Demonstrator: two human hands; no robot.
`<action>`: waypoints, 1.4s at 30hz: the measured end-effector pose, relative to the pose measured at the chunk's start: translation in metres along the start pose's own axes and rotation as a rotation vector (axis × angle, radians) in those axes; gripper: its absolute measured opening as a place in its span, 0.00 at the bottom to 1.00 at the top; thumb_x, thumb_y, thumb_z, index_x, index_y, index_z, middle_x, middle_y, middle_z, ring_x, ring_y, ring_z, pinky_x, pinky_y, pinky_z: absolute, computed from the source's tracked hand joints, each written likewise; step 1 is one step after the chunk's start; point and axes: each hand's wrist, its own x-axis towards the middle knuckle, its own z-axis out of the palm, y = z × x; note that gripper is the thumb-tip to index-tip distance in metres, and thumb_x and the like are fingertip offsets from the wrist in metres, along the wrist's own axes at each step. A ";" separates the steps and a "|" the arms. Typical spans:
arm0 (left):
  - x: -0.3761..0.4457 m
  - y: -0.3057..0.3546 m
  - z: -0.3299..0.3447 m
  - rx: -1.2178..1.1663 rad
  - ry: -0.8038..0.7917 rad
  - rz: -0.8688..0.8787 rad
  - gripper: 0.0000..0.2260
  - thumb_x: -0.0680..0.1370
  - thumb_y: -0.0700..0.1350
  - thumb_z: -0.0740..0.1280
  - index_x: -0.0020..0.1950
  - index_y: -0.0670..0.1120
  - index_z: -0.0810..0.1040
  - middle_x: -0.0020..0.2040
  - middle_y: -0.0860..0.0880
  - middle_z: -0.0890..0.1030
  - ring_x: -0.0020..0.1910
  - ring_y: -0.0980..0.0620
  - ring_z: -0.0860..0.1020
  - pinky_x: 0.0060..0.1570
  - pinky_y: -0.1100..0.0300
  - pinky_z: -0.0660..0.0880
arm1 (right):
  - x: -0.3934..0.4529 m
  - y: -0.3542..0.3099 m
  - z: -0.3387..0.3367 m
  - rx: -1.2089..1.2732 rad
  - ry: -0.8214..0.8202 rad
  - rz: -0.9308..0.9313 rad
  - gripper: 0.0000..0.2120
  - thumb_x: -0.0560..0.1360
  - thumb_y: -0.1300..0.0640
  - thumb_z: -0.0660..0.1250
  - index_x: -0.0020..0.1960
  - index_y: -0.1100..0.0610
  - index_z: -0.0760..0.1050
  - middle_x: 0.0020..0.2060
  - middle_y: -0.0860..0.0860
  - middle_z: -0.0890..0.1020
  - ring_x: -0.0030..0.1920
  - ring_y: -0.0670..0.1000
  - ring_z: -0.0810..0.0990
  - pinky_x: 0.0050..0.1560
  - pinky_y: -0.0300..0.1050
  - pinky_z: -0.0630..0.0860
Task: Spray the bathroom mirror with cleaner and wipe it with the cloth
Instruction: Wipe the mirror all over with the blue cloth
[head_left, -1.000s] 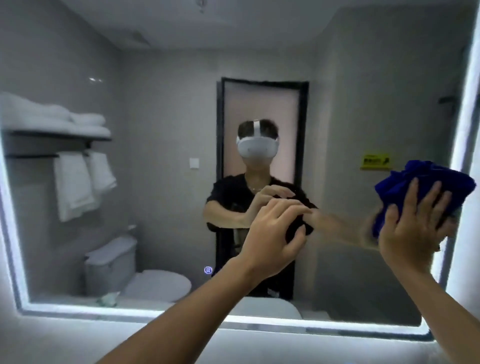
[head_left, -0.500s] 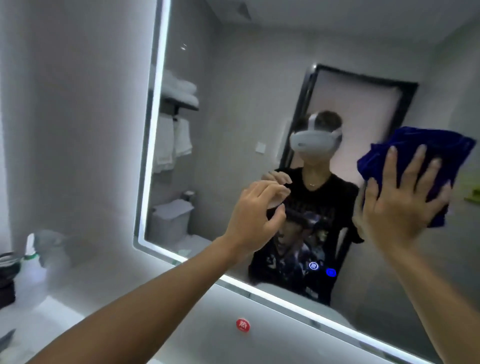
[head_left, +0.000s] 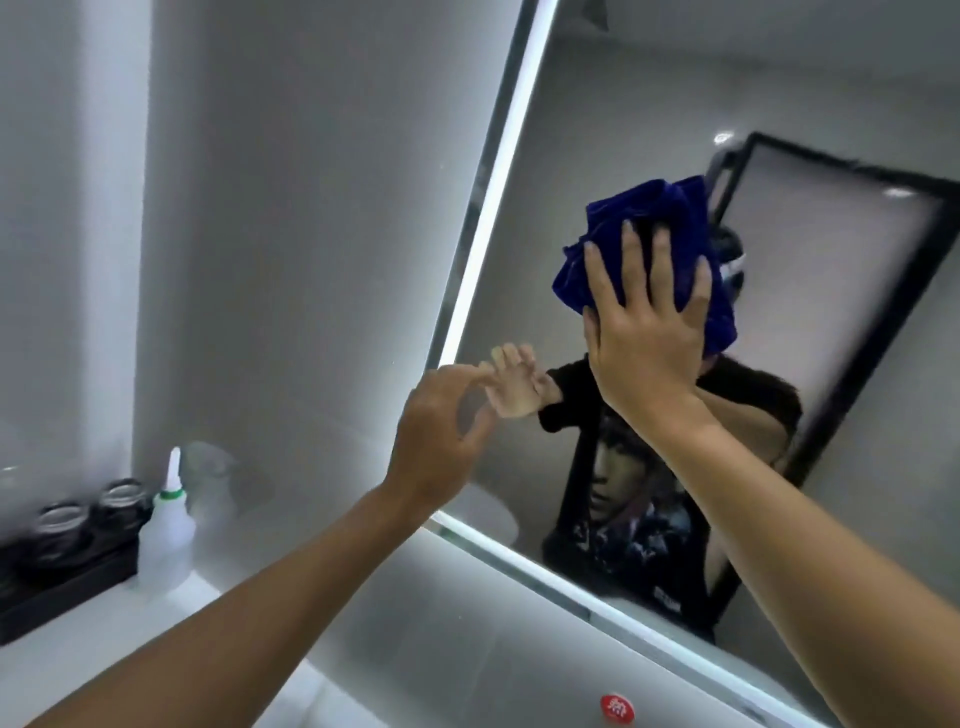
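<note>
Two grips: right hand (head_left: 644, 332) flat, pressing cloth (head_left: 657, 205) on mirror (head_left: 597, 114); left hand (head_left: 436, 431) loose, empty.

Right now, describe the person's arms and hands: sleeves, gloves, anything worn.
The left arm and right arm are bare to the frame's edge, with no sleeve showing. The left hand and right hand wear no gloves, and no ring, watch or bracelet shows. The mirror reflects a black short-sleeved T-shirt with a printed picture.

The cloth (head_left: 649, 228) sits between right hand (head_left: 644, 338) and mirror (head_left: 597, 130), bottle (head_left: 166, 545) on counter (head_left: 93, 634) leftward.
</note>
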 end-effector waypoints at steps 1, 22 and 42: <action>0.000 -0.009 -0.007 0.014 0.023 -0.045 0.10 0.77 0.48 0.67 0.57 0.47 0.80 0.54 0.51 0.81 0.52 0.57 0.76 0.56 0.73 0.71 | 0.000 -0.015 0.005 0.004 0.001 -0.030 0.26 0.86 0.47 0.49 0.82 0.51 0.50 0.81 0.57 0.55 0.80 0.61 0.52 0.77 0.68 0.50; -0.092 -0.035 0.004 0.063 -0.151 -0.179 0.12 0.76 0.43 0.63 0.56 0.41 0.79 0.51 0.45 0.80 0.50 0.51 0.75 0.50 0.66 0.69 | -0.229 -0.101 0.030 0.067 -0.329 -0.352 0.31 0.79 0.61 0.56 0.81 0.51 0.55 0.80 0.51 0.60 0.80 0.54 0.55 0.79 0.58 0.46; -0.184 0.132 0.178 -0.159 -0.455 -0.019 0.11 0.76 0.41 0.64 0.57 0.43 0.79 0.53 0.48 0.80 0.49 0.50 0.77 0.51 0.57 0.73 | -0.444 0.185 -0.050 -0.091 -0.355 -0.308 0.28 0.79 0.65 0.60 0.76 0.45 0.67 0.73 0.46 0.72 0.75 0.50 0.65 0.78 0.55 0.54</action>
